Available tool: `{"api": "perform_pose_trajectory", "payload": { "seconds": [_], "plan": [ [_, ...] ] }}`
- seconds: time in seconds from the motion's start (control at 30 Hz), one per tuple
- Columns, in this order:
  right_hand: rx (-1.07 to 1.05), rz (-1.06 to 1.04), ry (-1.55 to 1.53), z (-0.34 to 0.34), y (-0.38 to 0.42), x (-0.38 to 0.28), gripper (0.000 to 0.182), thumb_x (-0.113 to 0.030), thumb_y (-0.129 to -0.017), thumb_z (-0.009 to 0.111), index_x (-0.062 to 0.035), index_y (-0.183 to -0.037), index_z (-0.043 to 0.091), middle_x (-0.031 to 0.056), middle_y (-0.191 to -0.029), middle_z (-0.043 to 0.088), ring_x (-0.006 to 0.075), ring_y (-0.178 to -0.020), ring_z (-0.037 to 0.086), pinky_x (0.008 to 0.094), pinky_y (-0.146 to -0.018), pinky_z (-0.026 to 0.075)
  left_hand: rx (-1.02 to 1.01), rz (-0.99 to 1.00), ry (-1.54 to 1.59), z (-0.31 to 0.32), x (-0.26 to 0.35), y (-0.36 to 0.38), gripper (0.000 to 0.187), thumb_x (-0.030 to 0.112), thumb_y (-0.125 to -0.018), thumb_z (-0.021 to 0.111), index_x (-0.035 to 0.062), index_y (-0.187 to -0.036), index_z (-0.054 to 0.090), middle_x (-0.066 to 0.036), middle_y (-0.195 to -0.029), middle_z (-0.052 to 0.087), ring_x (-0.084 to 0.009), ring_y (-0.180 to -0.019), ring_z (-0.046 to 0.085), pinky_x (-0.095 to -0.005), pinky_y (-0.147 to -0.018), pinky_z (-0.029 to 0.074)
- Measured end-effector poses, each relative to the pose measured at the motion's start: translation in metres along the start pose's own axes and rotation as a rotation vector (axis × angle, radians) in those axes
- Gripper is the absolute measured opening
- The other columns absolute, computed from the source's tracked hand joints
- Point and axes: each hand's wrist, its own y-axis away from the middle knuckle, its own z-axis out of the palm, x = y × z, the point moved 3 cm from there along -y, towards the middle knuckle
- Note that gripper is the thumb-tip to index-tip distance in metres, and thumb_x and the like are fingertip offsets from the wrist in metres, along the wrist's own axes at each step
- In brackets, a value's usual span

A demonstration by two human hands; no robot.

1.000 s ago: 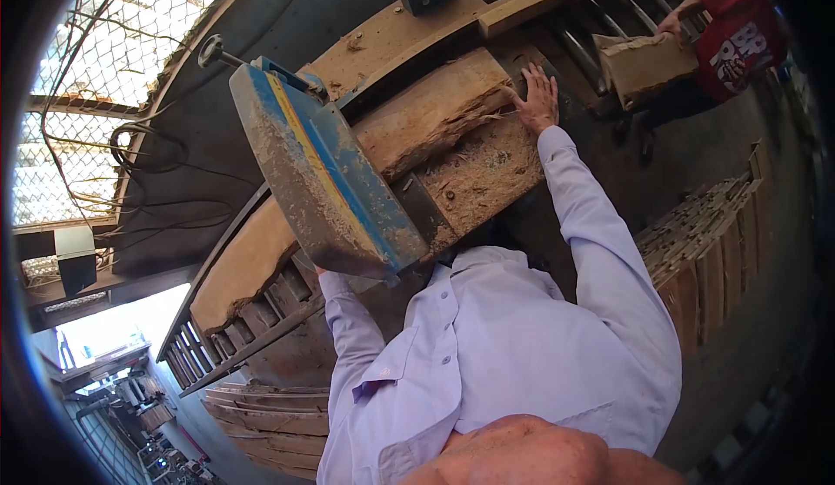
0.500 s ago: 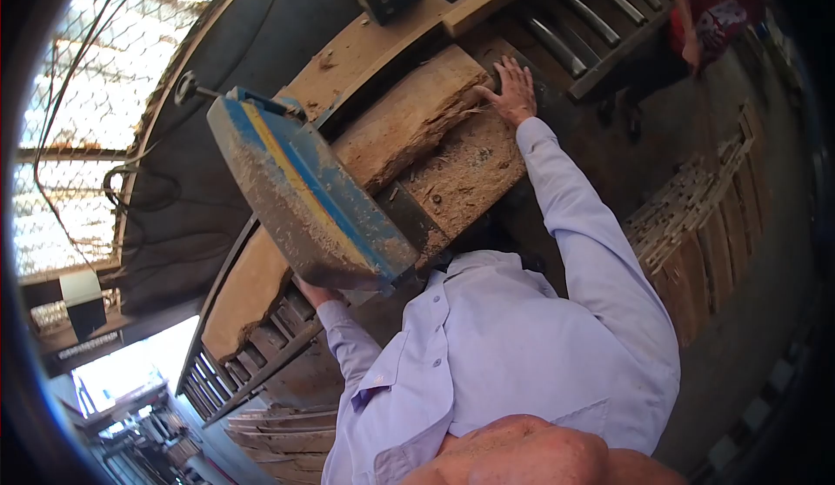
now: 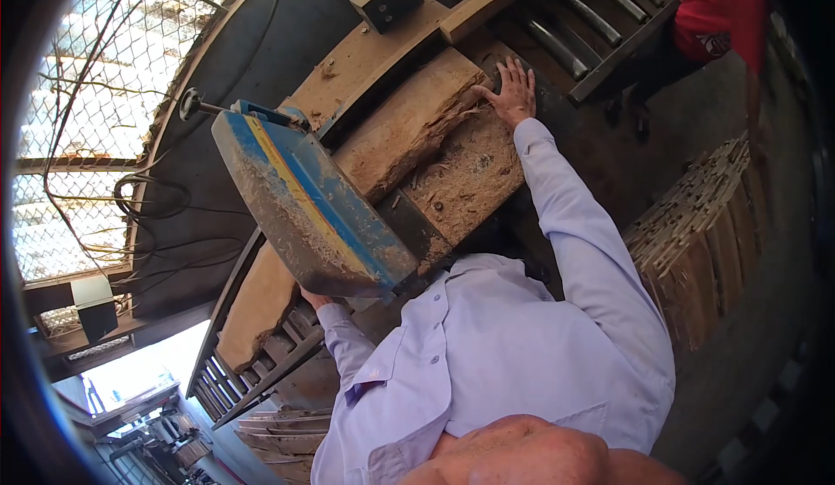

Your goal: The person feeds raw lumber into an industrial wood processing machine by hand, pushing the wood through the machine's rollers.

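Note:
A rough-edged wooden slab (image 3: 413, 120) lies on the sawdust-covered machine table (image 3: 478, 167), partly under a blue machine head (image 3: 317, 202) with a yellow stripe. My right hand (image 3: 517, 93) rests at the slab's far right end, fingers spread, its thumb touching or close to the wood. My left hand (image 3: 317, 299) is mostly hidden behind the lower edge of the blue head, near a wooden piece (image 3: 257, 311) on the rollers. Whether that piece and the slab are one board is hidden by the head.
Metal rollers (image 3: 600, 13) extend at the top right, near a person in a red shirt (image 3: 718, 15). Stacked boards (image 3: 696, 241) stand on the right. A dark box (image 3: 387, 2) sits above the fence. Wire mesh (image 3: 104, 76) and hanging cables (image 3: 152, 198) are at left.
The camera view has shifted slightly. The person in red has moved, with an arm now hanging down at the right. My right hand stays at the slab's end, fingers a little more spread.

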Motion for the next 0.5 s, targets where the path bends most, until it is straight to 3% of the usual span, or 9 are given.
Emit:
{"api": "perform_pose_trajectory", "payload": {
  "seconds": [0.5],
  "plan": [
    [0.018, 0.001, 0.014, 0.012, -0.007, -0.020, 0.097, -0.079, -0.075, 0.055, -0.0112, -0.144, 0.043, 0.0073, -0.155, 0.032, 0.0203, -0.146, 0.021, 0.0421, -0.122, 0.007, 0.059, 0.008, 0.058, -0.021, -0.001, 0.010, 0.057, 0.046, -0.101, 0.047, -0.0028, -0.130, 0.053, -0.016, -0.123, 0.062, -0.0301, -0.099, 0.064, -0.0405, -0.090, 0.053]
  ]
}}
